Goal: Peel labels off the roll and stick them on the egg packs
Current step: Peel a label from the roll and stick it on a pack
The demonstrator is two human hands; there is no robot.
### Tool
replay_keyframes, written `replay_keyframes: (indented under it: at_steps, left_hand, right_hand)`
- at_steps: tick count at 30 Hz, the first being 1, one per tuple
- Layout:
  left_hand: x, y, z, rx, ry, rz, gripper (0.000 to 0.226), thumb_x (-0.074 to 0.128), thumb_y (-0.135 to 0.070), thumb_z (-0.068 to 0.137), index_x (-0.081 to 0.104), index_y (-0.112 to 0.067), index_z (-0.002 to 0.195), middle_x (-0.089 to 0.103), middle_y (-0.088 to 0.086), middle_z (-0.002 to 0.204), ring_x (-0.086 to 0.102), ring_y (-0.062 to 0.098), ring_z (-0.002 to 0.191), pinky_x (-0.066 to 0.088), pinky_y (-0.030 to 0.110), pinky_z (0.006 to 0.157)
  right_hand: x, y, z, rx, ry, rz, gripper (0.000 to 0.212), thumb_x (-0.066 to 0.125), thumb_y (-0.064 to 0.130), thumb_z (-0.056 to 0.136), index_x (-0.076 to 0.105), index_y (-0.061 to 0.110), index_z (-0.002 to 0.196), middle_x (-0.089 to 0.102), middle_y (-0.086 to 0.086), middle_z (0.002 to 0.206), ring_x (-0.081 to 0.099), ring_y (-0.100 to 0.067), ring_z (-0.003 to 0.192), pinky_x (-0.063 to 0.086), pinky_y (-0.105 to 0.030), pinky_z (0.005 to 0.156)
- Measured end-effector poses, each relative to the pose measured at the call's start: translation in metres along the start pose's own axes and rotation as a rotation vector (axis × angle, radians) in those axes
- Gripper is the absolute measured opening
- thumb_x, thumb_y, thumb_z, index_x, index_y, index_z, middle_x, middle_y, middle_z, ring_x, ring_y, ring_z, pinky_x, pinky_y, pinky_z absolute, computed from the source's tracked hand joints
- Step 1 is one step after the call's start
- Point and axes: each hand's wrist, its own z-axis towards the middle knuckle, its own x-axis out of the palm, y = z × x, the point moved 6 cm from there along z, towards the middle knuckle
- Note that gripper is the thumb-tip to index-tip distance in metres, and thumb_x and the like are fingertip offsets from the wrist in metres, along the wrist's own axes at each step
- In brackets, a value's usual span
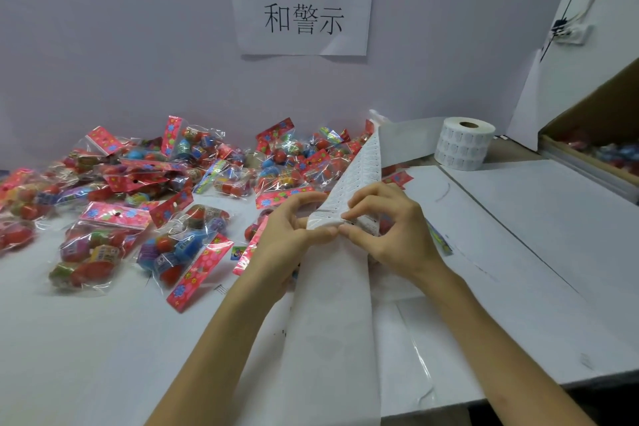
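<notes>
Egg packs [145,204] lie heaped well left of the label roll [463,145]. From that roll the strip [332,322] runs toward you. Nearer you than the roll, your left hand [283,242] and right hand [390,235] pinch the strip's fold.

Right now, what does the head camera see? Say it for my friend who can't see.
The left hand and right hand pinch a long white label strip that runs back to a label roll on the white table. Bright egg packs lie heaped on the left, below a paper sign.
</notes>
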Motion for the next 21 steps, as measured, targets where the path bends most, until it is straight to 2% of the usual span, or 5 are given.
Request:
replay_keyframes:
  at_steps: [3, 6, 9, 14, 21]
  left_hand:
    - [-0.0004, -0.0013, -0.0003, 0.024, -0.009, 0.073, 0.050, 0.081, -0.004, 0.081, 0.067, -0.031, 0.121, 0.065, -0.009, 0.127, 0.068, -0.005, 0.079, 0.055, 0.021, 0.067]
    - [0.0012, -0.0012, -0.0016, 0.035, -0.003, 0.067, 0.050, 0.080, -0.003, 0.081, 0.067, -0.031, 0.120, 0.065, -0.006, 0.128, 0.071, 0.002, 0.080, 0.055, 0.022, 0.065]
    - [0.0025, -0.0022, -0.0021, 0.051, 0.004, 0.076, 0.050, 0.080, -0.001, 0.081, 0.067, -0.030, 0.120, 0.064, -0.004, 0.128, 0.072, 0.001, 0.081, 0.055, 0.019, 0.065]
    - [0.0044, -0.0014, -0.0019, 0.045, 0.023, 0.067, 0.048, 0.083, -0.009, 0.078, 0.069, -0.039, 0.113, 0.062, -0.006, 0.133, 0.070, 0.001, 0.093, 0.058, 0.025, 0.069]
    - [0.0064, -0.0010, -0.0024, 0.026, 0.027, 0.076, 0.050, 0.081, -0.021, 0.064, 0.072, -0.041, 0.109, 0.062, -0.007, 0.133, 0.071, 0.020, 0.103, 0.059, 0.033, 0.074]
  right_hand:
    - [-0.0002, -0.0001, -0.0007, -0.002, -0.012, -0.012, 0.014, 0.083, 0.027, 0.076, 0.079, 0.014, 0.079, 0.069, 0.002, 0.091, 0.061, -0.017, 0.095, 0.051, -0.036, 0.080]
    - [-0.0004, -0.0005, -0.0010, -0.007, -0.014, -0.021, 0.012, 0.082, 0.025, 0.077, 0.078, 0.014, 0.075, 0.069, 0.002, 0.089, 0.061, -0.018, 0.093, 0.051, -0.033, 0.080]
    - [-0.0017, -0.0008, -0.0013, -0.018, -0.024, -0.024, 0.010, 0.081, 0.021, 0.078, 0.077, 0.013, 0.073, 0.070, 0.002, 0.087, 0.061, -0.017, 0.091, 0.049, -0.029, 0.080]
    - [-0.0030, -0.0005, -0.0019, -0.011, -0.033, -0.058, 0.007, 0.081, 0.009, 0.080, 0.076, 0.009, 0.075, 0.071, 0.002, 0.086, 0.061, -0.014, 0.090, 0.050, -0.028, 0.080]
    - [-0.0045, 0.0028, -0.0020, -0.049, -0.052, -0.101, 0.003, 0.080, 0.004, 0.080, 0.078, 0.007, 0.079, 0.072, -0.001, 0.087, 0.063, -0.012, 0.086, 0.052, -0.029, 0.079]
